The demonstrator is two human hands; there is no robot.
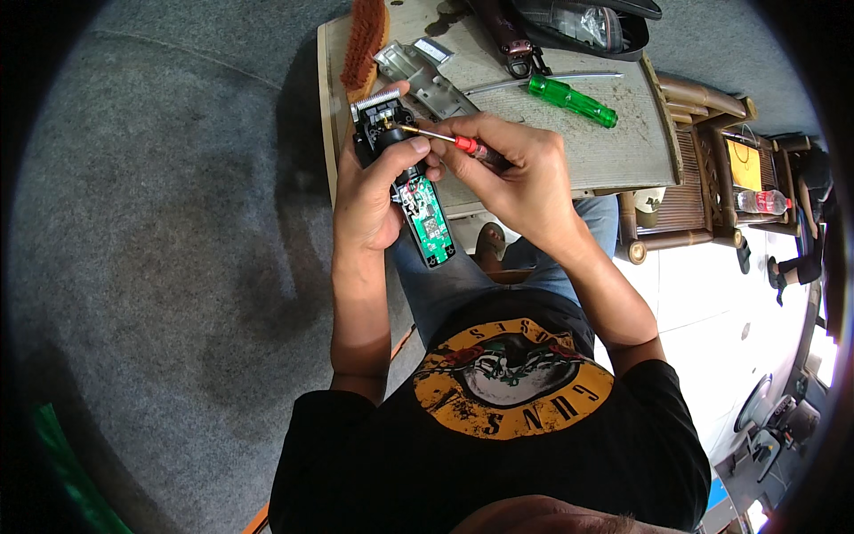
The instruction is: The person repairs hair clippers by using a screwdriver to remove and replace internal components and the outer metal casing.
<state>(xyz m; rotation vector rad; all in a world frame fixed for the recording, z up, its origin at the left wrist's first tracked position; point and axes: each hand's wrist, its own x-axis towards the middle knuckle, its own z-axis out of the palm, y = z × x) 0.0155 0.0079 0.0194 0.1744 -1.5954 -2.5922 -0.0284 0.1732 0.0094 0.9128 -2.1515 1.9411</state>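
Observation:
My left hand (pixel 369 191) is closed around an opened hair clipper (pixel 410 182), its thumb across the black motor part. The clipper's metal blade points away from me, and its green circuit board (pixel 427 222) lies bare toward my lap. My right hand (pixel 525 169) grips a small screwdriver (pixel 466 143) with a red collar and dark handle. The shaft reaches left to the brass-coloured part below the blade; whether the tip touches a screw is too small to tell. Just beyond the hands lies a grey housing half (pixel 427 82) on the table.
The worn wooden table (pixel 614 151) holds a brush with reddish bristles (pixel 365 40), a green-handled screwdriver (pixel 572 101), a dark clipper (pixel 503 36) and a black case (pixel 605 27). Bamboo furniture (pixel 685 191) with a plastic bottle (pixel 763 202) stands to the right. A person's feet show at the far right.

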